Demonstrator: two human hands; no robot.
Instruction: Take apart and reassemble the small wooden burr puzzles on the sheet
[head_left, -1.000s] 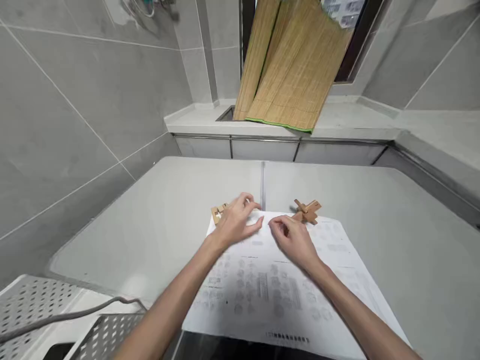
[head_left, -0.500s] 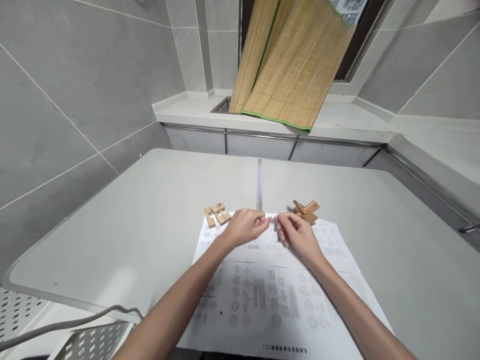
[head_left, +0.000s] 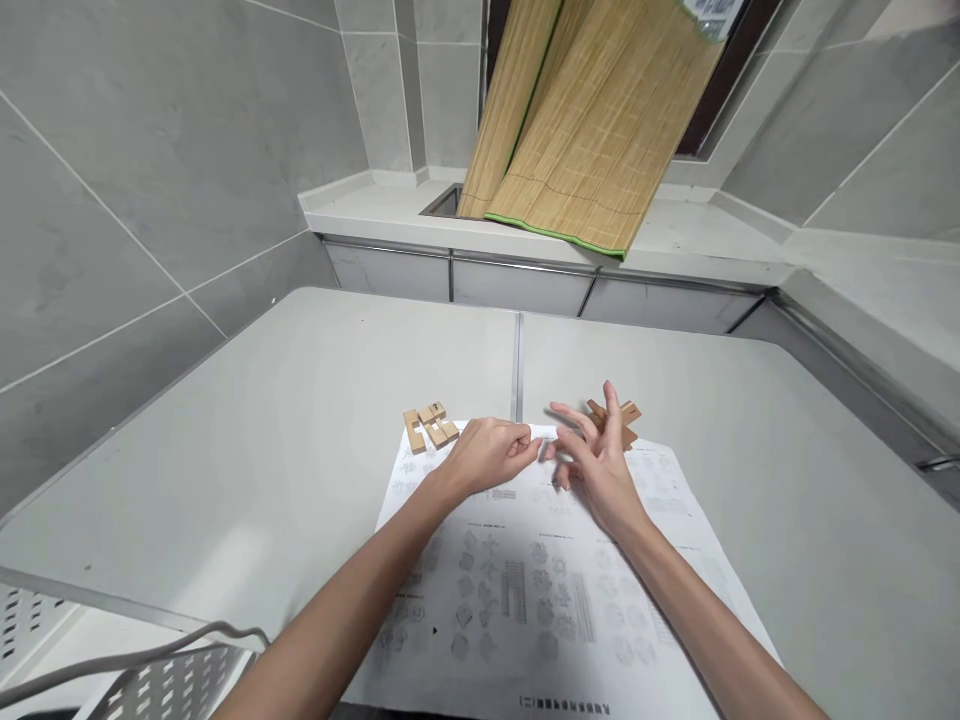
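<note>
My left hand (head_left: 496, 447) rests as a loose fist near the top of a printed paper sheet (head_left: 517, 560), its thumb pointing right and no object showing in it. Just left of it lie several notched wooden puzzle pieces (head_left: 430, 427), one carrying a dark mark. My right hand (head_left: 598, 455) is held over the sheet with its fingers spread apart, holding nothing. Behind those fingers sits an interlocked wooden puzzle (head_left: 628, 413), partly covered by the hand. Small figures and diagrams are printed on the sheet, too fine to read.
The sheet lies on a white table (head_left: 225, 400) with a seam down its middle. A bamboo mat (head_left: 577, 130) hangs over the ledge (head_left: 360, 212) behind. White perforated baskets (head_left: 180, 685) and a grey cable (head_left: 142, 655) are at the lower left.
My right hand's fingers have opened and spread upward from a pinch close to my left thumb. My left hand has stayed in its fist. The camera view has shifted slightly.
</note>
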